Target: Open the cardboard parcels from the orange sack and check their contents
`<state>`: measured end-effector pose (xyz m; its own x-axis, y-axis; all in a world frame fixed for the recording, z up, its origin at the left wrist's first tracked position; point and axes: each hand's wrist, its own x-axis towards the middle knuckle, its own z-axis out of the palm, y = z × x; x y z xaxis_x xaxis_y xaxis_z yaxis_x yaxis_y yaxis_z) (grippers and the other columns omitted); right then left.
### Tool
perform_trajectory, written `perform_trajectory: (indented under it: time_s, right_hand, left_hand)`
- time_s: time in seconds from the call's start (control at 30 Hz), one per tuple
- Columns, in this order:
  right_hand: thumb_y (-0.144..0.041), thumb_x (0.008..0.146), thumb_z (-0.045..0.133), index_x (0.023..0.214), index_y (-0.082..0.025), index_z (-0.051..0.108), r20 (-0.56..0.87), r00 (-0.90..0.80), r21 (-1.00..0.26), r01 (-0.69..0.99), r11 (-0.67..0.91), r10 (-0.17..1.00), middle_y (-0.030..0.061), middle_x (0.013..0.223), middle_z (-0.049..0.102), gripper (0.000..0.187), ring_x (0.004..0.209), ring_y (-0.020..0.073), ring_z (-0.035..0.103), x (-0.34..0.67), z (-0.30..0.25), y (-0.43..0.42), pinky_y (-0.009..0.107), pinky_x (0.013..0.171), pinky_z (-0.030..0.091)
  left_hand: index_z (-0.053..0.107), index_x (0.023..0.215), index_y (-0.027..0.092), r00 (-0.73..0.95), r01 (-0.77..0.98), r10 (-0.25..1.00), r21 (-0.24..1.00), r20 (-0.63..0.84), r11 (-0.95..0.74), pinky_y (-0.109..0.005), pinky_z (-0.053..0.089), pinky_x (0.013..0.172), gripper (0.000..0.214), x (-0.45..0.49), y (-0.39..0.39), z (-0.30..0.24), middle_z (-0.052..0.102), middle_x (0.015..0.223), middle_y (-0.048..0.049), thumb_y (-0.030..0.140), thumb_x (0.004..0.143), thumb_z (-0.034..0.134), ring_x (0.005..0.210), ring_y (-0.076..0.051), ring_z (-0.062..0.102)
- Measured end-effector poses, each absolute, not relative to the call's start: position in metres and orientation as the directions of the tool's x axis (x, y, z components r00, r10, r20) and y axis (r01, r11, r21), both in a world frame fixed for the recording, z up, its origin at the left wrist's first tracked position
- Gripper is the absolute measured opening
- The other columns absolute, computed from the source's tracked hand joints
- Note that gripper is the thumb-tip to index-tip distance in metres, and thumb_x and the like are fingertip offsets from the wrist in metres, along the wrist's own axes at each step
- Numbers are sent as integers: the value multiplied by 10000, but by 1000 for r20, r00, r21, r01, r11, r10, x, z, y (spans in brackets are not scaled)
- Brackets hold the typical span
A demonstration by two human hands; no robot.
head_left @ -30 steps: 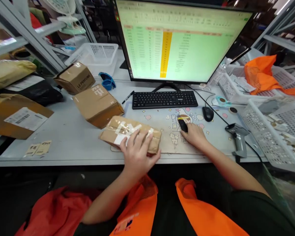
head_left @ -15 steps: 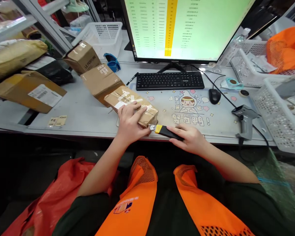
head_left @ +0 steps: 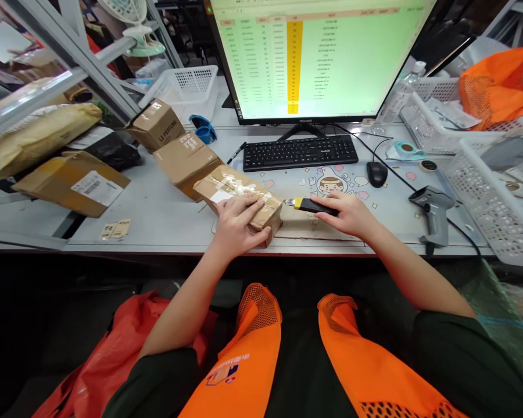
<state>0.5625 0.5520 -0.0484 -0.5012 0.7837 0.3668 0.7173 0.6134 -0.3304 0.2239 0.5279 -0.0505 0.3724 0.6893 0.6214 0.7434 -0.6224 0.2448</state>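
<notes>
A taped brown cardboard box lies at a slant on the desk near the front edge, with white tape strips on its top. My left hand grips its near end, fingers over the top and thumb against the side. My right hand is closed around a black and yellow utility knife. The blade points left, its tip close by the box's right end; whether it touches the cardboard I cannot tell. Behind the taped box, another cardboard box adjoins its far left end.
A keyboard and mouse lie before the monitor. At right are a barcode scanner and a white basket. Parcels are piled at left, near a small carton and blue sunglasses.
The knife has moved up and right, from the box's near corner to beside its right end. My left hand keeps its hold on the box. The camera view has shifted slightly.
</notes>
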Motion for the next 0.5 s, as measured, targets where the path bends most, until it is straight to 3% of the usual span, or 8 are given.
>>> perform_trajectory:
  time_s: [0.13, 0.2, 0.27, 0.33, 0.4, 0.47, 0.5]
  right_hand:
    - [-500, 1023, 637, 1420, -247, 761, 390, -422, -413, 714, 565, 819, 104, 1089, 780, 487, 975, 260, 739, 582, -55, 542, 366, 868, 590]
    - [-484, 1018, 640, 1401, -226, 769, 439, -324, -485, 700, 524, 838, 105, 1115, 805, 480, 990, 263, 756, 597, -62, 532, 382, 899, 601]
    - [-474, 1009, 647, 1377, -206, 778, 460, -216, -554, 688, 468, 861, 108, 1140, 821, 474, 1008, 269, 770, 609, -73, 523, 402, 934, 610]
    - [-480, 995, 660, 1351, -206, 789, 437, -168, -601, 676, 426, 884, 108, 1168, 826, 467, 1044, 279, 778, 615, -86, 517, 421, 965, 616]
    - [-486, 985, 671, 1338, -224, 795, 405, -179, -624, 662, 414, 897, 100, 1180, 828, 457, 1059, 280, 782, 613, -96, 512, 431, 977, 622]
    - [-487, 984, 680, 1334, -238, 799, 399, -205, -629, 648, 430, 894, 93, 1166, 830, 446, 1036, 273, 787, 610, -100, 508, 428, 958, 632]
    - [-484, 987, 683, 1339, -239, 798, 404, -217, -628, 641, 442, 889, 93, 1161, 830, 444, 1025, 270, 789, 610, -100, 506, 422, 945, 637]
  left_hand:
    - [798, 1237, 241, 449, 644, 681, 318, 579, -696, -592, 371, 1219, 393, 187, 528, -41, 770, 1307, -113, 434, 924, 660, 1305, -347, 684]
    - [825, 1094, 270, 353, 638, 711, 399, 608, -658, -597, 356, 1268, 302, 163, 519, -38, 786, 1251, -77, 337, 950, 568, 1358, -328, 653]
    - [816, 991, 263, 145, 694, 773, 493, 618, -524, -579, 411, 1255, 303, 150, 506, -39, 775, 1250, -77, 305, 974, 517, 1379, -325, 629]
    - [795, 1110, 235, -57, 776, 811, 537, 582, -331, -578, 459, 1223, 282, 150, 495, -41, 724, 1345, -116, 390, 966, 609, 1369, -359, 617]
    - [727, 1333, 192, -157, 857, 815, 487, 558, -168, -604, 446, 1231, 539, 157, 493, -43, 645, 1449, -181, 515, 901, 739, 1389, -409, 580]
    - [672, 1441, 152, -101, 901, 828, 403, 551, -159, -619, 407, 1260, 722, 153, 498, -42, 591, 1503, -228, 601, 882, 753, 1454, -441, 518]
    - [677, 1445, 155, -25, 903, 847, 376, 531, -209, -623, 387, 1276, 701, 145, 503, -40, 580, 1528, -227, 610, 913, 709, 1489, -439, 491]
